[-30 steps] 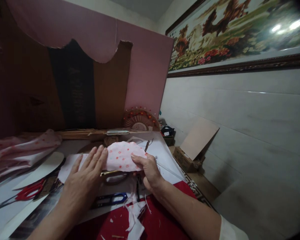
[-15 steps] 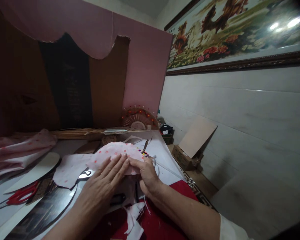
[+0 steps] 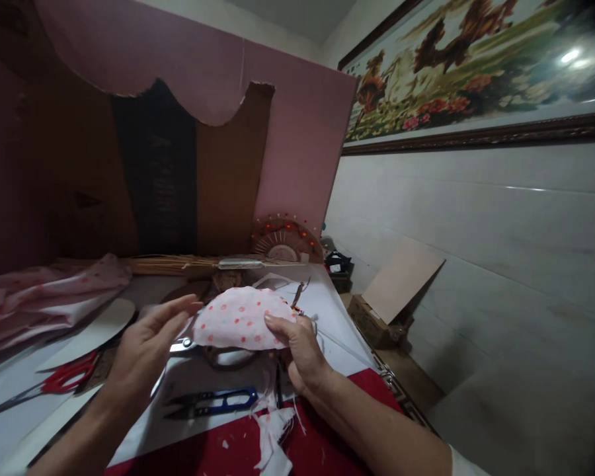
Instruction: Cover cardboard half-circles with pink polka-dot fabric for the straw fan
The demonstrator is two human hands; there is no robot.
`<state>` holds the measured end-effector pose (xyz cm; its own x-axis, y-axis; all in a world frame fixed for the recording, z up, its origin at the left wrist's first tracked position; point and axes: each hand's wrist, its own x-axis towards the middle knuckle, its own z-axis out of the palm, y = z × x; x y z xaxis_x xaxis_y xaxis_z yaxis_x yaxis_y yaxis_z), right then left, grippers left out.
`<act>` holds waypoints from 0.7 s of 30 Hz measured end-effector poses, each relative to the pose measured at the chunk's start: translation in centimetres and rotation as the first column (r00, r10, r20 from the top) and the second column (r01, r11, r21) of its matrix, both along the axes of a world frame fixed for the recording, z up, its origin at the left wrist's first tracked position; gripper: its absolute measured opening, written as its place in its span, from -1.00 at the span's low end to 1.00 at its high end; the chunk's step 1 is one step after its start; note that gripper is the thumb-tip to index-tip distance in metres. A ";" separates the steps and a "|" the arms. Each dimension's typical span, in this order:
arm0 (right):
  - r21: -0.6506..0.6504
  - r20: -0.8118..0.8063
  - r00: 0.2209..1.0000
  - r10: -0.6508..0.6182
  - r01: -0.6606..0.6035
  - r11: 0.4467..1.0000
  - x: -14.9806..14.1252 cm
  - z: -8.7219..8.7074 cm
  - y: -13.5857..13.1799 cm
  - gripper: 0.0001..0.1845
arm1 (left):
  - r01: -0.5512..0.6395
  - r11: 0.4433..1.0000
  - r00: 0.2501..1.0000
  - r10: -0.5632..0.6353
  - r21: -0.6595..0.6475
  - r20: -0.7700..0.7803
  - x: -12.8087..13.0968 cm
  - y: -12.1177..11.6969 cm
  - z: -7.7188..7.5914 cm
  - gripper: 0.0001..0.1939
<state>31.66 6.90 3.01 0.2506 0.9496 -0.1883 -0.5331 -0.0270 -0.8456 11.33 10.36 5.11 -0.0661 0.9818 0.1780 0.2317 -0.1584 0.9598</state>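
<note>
A half-oval piece covered in pink cloth with red dots is held up over the table. My right hand grips its right end, thumb on top and fingers underneath. At its left end is my left hand, fingers stretched out and close together, tips beside the edge; whether they touch it I cannot tell. Below lie blue thread snips. Behind the cloth piece, scissors show only in part. Frayed white cloth scraps lie on the red cloth.
Red-handled scissors and a white oval cut-out lie at left, near crumpled dotted cloth. A pin holder and thin sticks are at the back, before a large pink-and-brown cardboard panel.
My left hand slid rightward across the dotted cloth, then drew back left off its face. My right hand keeps its grip. The snips, partly covered before, show fully now.
</note>
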 end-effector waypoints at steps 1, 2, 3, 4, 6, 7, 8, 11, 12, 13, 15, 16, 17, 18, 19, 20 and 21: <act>0.008 -0.009 1.000 0.021 -0.021 1.000 -0.1 0.0 -0.1 -0.65 | 0.021 0.995 0.991 -0.008 -0.094 0.136 0.3 -0.3 0.5 -0.50; 0.012 -0.019 0.999 0.049 -0.049 0.999 -0.2 0.0 -0.2 -0.66 | 0.062 0.985 0.973 -0.023 -0.162 0.231 0.6 -0.6 0.7 -0.48; 0.018 -0.030 0.997 0.076 -0.075 0.997 -0.2 0.1 -0.2 -0.66 | 0.123 0.970 0.957 -0.060 -0.208 0.284 0.8 -0.8 0.8 -0.47; 0.027 -0.037 0.994 0.099 -0.098 0.995 -0.3 0.2 -0.3 -0.65 | 0.193 0.950 0.940 -0.107 -0.246 0.323 1.1 -0.9 0.8 -0.50; 0.048 -0.043 0.989 0.144 -0.142 0.989 -0.4 0.3 -0.5 -0.63 | 0.310 0.898 0.903 -0.176 -0.312 0.392 1.4 -1.1 0.3 -0.56; 0.063 -0.042 0.985 0.169 -0.166 0.984 -0.5 0.3 -0.5 -0.62 | 0.341 0.878 0.887 -0.183 -0.336 0.424 1.4 -1.2 0.1 -0.59; 0.082 -0.039 0.981 0.192 -0.188 0.979 -0.5 0.3 -0.5 -0.61 | 0.354 0.866 0.877 -0.177 -0.353 0.446 1.5 -1.3 -0.1 -0.61; 0.130 -0.022 0.974 0.226 -0.221 0.967 -0.4 0.1 -0.2 -0.59 | 0.338 0.866 0.876 -0.146 -0.368 0.461 1.3 -1.4 -0.1 -0.66; 0.148 -0.016 0.977 0.213 -0.209 0.967 -0.3 0.0 -0.1 -0.57 | 0.338 0.866 0.872 -0.141 -0.368 0.469 1.2 -1.4 0.1 -0.67; 0.161 -0.007 0.981 0.196 -0.192 0.968 -0.2 0.0 -0.1 -0.54 | 0.334 0.869 0.869 -0.133 -0.365 0.477 1.0 -1.4 0.3 -0.69; 0.167 0.029 0.987 0.159 -0.161 0.973 -0.1 -0.1 0.0 -0.46 | 0.297 0.890 0.868 -0.101 -0.345 0.486 0.6 -1.1 1.0 -0.73; 0.160 0.057 0.987 0.148 -0.156 0.975 0.0 -0.1 0.0 -0.43 | 0.265 0.904 0.872 -0.077 -0.335 0.483 0.3 -0.9 1.4 -0.75; 0.150 0.090 0.985 0.147 -0.159 0.976 0.1 -0.1 0.0 -0.40 | 0.229 0.918 0.878 -0.051 -0.324 0.476 -0.1 -0.6 2.0 -0.77; 0.141 0.122 0.981 0.151 -0.167 0.976 0.1 -0.1 -0.1 -0.37 | 0.188 0.931 0.886 -0.024 -0.312 0.463 -0.7 -0.3 2.5 -0.79; 0.138 0.148 0.977 0.153 -0.173 0.975 0.1 0.0 -0.2 -0.36 | 0.155 0.941 0.896 -0.005 -0.302 0.443 -1.3 -0.1 3.2 -0.79; 0.141 0.164 0.974 0.155 -0.179 0.974 0.0 0.0 -0.3 -0.35 | 0.123 0.951 0.909 0.006 -0.282 0.417 -2.0 0.0 3.8 -0.78; 0.146 0.174 0.972 0.159 -0.185 0.972 0.0 0.0 -0.4 -0.35 | 0.084 0.963 0.926 0.020 -0.257 0.377 -2.8 0.0 4.5 -0.78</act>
